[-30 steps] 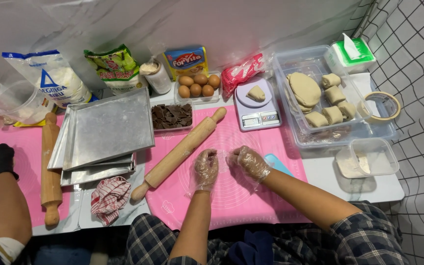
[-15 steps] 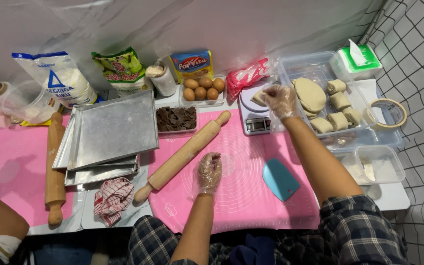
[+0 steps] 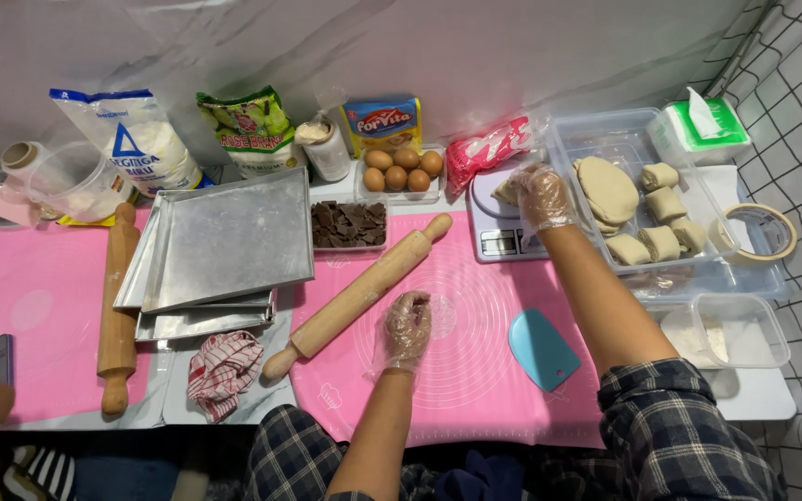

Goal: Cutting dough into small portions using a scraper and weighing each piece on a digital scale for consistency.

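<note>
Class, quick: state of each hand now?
Left hand: loosely curled on the pink mat, holding nothing visible.
Right hand: gripping dough piece on the scale.

A pale dough piece (image 3: pixel 506 192) lay on the small white scale (image 3: pixel 498 225), which sat at the pink mat's (image 3: pixel 475 371) far edge.

- Left grip (image 3: pixel 407 327): covered by a thin, clear, crinkled plastic glove that ends at the wrist; forearm bare below it.
- Right grip (image 3: pixel 542 197): same clear, loose plastic glove, wrinkled over the fingers.
- Right sleeve (image 3: pixel 675 436), at 4 o'clock: dark blue plaid with pale lines, pushed up to the elbow.
- Same plaid cloth at 6 o'clock, along the bottom edge.
</note>
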